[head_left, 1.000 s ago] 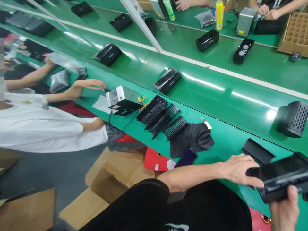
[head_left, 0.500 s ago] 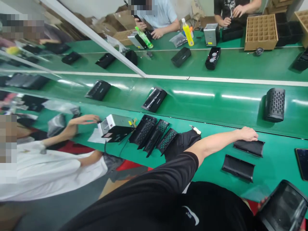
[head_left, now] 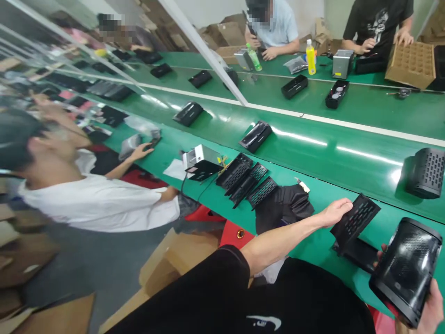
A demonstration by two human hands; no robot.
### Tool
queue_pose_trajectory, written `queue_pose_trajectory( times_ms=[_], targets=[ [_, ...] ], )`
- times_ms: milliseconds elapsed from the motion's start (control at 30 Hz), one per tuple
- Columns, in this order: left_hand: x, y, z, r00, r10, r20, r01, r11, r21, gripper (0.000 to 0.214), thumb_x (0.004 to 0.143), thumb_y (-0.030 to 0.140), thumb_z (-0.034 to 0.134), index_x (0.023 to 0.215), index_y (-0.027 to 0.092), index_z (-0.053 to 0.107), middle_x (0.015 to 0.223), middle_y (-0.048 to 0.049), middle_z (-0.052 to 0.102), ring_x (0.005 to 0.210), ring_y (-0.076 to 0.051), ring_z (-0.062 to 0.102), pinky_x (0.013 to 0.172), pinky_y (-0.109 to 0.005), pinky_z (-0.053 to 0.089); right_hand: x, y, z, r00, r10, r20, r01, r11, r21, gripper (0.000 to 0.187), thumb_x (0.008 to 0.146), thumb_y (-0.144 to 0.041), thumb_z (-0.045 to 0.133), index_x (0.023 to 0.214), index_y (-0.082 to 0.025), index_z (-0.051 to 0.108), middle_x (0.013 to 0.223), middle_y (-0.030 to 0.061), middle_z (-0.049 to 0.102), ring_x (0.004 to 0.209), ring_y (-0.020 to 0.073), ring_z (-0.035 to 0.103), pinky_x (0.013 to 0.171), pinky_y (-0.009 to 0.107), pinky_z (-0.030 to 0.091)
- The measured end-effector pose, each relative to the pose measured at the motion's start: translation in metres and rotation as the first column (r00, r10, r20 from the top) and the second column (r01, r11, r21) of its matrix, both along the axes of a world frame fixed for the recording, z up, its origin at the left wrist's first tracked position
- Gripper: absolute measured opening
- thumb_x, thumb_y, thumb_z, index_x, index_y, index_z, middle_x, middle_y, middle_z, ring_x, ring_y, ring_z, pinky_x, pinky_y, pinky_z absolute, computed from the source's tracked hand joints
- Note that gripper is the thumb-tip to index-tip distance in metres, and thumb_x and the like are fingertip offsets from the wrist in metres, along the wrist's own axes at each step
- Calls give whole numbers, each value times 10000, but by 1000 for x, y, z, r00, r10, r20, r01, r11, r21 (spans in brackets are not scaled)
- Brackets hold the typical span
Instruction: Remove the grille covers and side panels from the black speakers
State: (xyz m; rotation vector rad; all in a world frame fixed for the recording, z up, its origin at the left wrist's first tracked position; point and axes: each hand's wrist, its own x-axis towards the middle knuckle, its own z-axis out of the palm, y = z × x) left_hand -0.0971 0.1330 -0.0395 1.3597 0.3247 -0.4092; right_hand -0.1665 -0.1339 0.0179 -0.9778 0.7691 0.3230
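My left hand [head_left: 336,212] pinches the edge of a black slotted speaker grille [head_left: 358,219], holding it tilted above the green table. Beneath it lies another black curved panel [head_left: 363,255], partly covered by the grille. At the lower right, my right hand [head_left: 433,304] grips a black speaker [head_left: 405,273] from below and behind, its glossy mesh side facing me. Most of that hand's fingers are hidden by the speaker. Left of my left forearm, a black cloth [head_left: 287,204] lies crumpled, beside several slotted grilles [head_left: 262,192].
A conveyor belt [head_left: 306,160] runs beyond the table, carrying black speakers [head_left: 255,137], one of them slotted [head_left: 427,174] at the right. A silver-and-black box [head_left: 203,160] with cables stands left. A person in a white shirt [head_left: 104,202] sits at my left; others work across the belt.
My left hand has lifted one grille off the table and turned it, slotted face showing. The speaker in my right hand has come further into view. The camera view has swung left.
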Motion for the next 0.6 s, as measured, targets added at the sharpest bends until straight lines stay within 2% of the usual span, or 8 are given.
queue_pose_trajectory(
  times_ms=[67, 133, 200, 267, 333, 467, 600],
  targets=[
    [-22, 4, 4, 987, 123, -105, -142, 969, -202, 460, 860, 633, 695, 907, 194, 567, 732, 63, 549, 690, -106, 509, 698, -242, 407, 7, 10, 1, 1000, 20, -19, -20, 999, -46, 759, 839, -672, 619, 1466, -243, 614, 1236, 132, 735, 1103, 395, 701, 945, 645, 547],
    [-40, 7, 8, 961, 186, -207, -251, 899, -359, 516, 768, 631, 807, 907, 195, 567, 753, 57, 587, 692, -104, 549, 699, -241, 427, 8, 17, -1, 999, 40, -11, -41, 991, -126, 672, 861, -623, 633, 1414, -242, 653, 1134, 92, 765, 1034, 363, 720, 929, 597, 563],
    [-55, 10, 9, 931, 220, -291, -335, 831, -444, 532, 708, 586, 882, 900, 190, 583, 756, 54, 614, 677, -98, 571, 698, -237, 442, 7, 19, -5, 998, 67, -16, -68, 984, -167, 592, 864, -579, 650, 1354, -248, 689, 1009, 52, 778, 932, 331, 733, 866, 543, 586],
    [-66, 13, 7, 902, 255, -348, -405, 780, -477, 492, 709, 533, 903, 905, 184, 616, 757, 47, 647, 665, -98, 591, 720, -243, 466, 5, 18, -9, 996, 78, -43, -84, 983, -165, 533, 855, -550, 666, 1289, -246, 717, 903, 26, 770, 838, 307, 732, 781, 493, 598],
    [-73, 16, 2, 884, 223, -411, -427, 742, -516, 440, 765, 529, 861, 935, 171, 669, 796, 12, 708, 694, -128, 642, 787, -279, 505, 3, 13, -13, 995, 74, -62, -83, 983, -164, 493, 843, -530, 681, 1243, -246, 730, 861, 11, 762, 801, 290, 730, 743, 459, 598],
    [-80, 18, -9, 868, 12, -496, -392, 628, -672, 521, 880, 612, 699, 1032, 115, 741, 910, -95, 787, 819, -224, 731, 922, -366, 535, 0, 2, -18, 995, 83, -55, -93, 974, -209, 482, 830, -516, 674, 1213, -229, 731, 880, 15, 765, 854, 281, 737, 755, 430, 606],
    [-79, 10, -12, 881, 41, -471, -415, 543, -730, 586, 926, 648, 617, 1106, 104, 740, 925, -110, 797, 804, -232, 743, 897, -354, 550, -4, -9, -14, 994, 79, -80, -94, 975, -201, 520, 804, -544, 662, 1190, -205, 738, 963, 60, 775, 920, 326, 744, 820, 510, 617]
  ],
)
